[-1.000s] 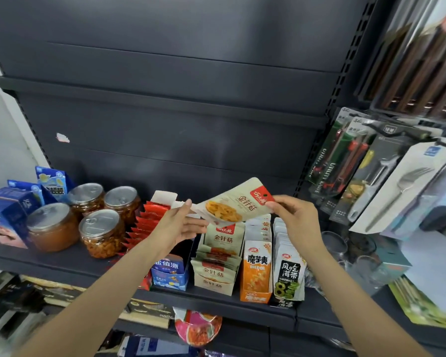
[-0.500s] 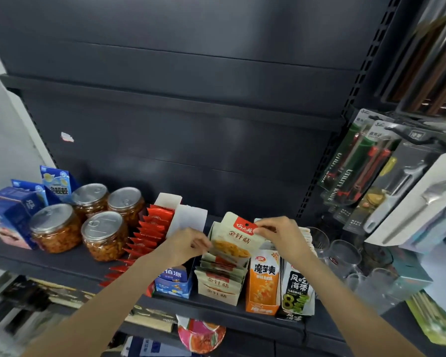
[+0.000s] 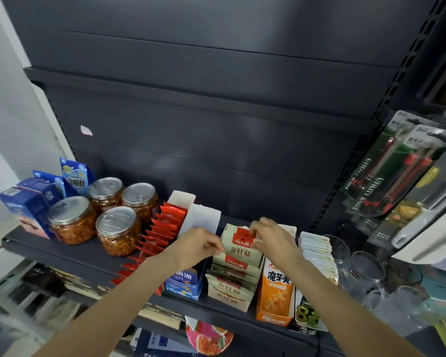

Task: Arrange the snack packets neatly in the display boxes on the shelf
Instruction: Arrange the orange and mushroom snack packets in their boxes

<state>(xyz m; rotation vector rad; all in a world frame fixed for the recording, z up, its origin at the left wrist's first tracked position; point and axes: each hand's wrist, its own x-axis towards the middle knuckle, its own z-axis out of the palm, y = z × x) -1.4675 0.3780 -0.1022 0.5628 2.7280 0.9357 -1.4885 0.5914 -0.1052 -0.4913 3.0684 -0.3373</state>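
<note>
Snack packets stand filed in a row of display boxes along the dark shelf [image 3: 69,256], and the step in hand appears to be seating one beige mushroom packet [image 3: 238,247] at the back of its beige display box [image 3: 229,297], the middle one of the row. Walls hem that box: a blue box [image 3: 183,282] touches its left side and an orange box [image 3: 274,292] its right, so the only free way looks to be straight down. Above the row the shelf back is open, with room to lift clear. The left hand [image 3: 193,247] pinches the packet's left edge; the right hand [image 3: 270,240] pinches its top right corner. Next, I judge, comes pressing it level with its neighbours.
</note>
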